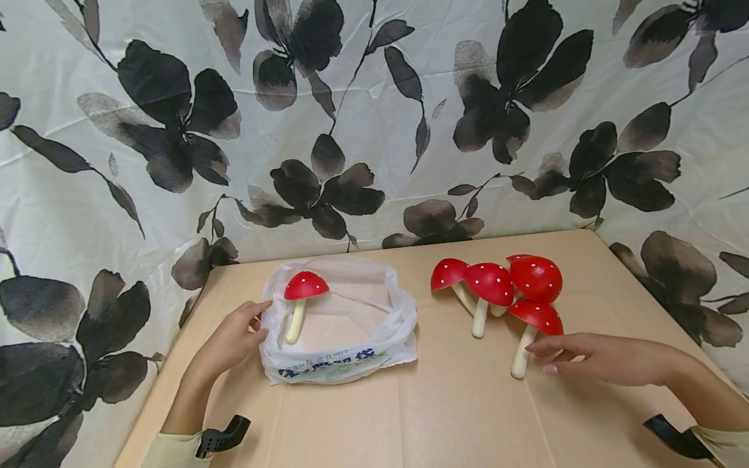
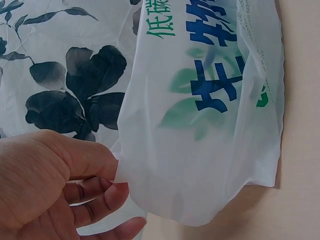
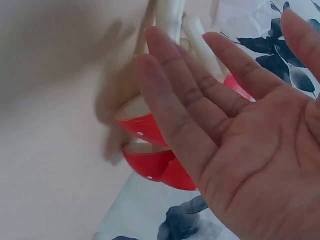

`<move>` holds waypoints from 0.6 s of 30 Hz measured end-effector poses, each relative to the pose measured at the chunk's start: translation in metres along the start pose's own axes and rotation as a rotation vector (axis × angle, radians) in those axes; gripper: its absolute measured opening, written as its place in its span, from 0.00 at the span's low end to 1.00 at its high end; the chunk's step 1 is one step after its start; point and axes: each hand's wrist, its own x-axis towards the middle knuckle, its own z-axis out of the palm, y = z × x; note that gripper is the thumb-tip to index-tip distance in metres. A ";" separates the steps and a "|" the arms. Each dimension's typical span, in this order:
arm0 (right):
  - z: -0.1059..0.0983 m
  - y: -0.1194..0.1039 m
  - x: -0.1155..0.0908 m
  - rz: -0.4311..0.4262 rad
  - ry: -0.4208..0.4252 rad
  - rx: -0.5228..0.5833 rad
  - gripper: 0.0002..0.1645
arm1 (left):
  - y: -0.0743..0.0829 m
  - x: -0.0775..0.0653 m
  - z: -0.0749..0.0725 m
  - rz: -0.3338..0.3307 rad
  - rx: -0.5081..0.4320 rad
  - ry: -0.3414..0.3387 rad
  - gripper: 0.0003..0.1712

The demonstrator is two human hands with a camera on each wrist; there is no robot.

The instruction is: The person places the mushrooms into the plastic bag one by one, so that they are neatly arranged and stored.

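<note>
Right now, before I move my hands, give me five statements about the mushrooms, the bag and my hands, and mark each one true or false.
1. The left hand holds the edge of the plastic bag. True.
2. The plastic bag is tied shut. False: its mouth is open.
3. A single mushroom shows within the bag's opening. True.
4. The right hand grips a mushroom stem. False: its fingers are extended and hold nothing.
5. The other mushrooms lie on the table to the left of the bag. False: they lie to its right.
</note>
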 end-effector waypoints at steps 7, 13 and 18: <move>0.011 0.005 0.003 0.063 -0.015 0.009 0.37 | 0.000 0.000 0.000 -0.014 -0.003 -0.015 0.30; 0.018 0.005 0.008 0.078 0.013 0.003 0.40 | 0.000 -0.001 0.000 -0.019 -0.008 -0.016 0.30; 0.022 0.006 0.012 0.025 0.023 -0.026 0.42 | -0.002 -0.001 0.000 -0.015 -0.008 -0.017 0.30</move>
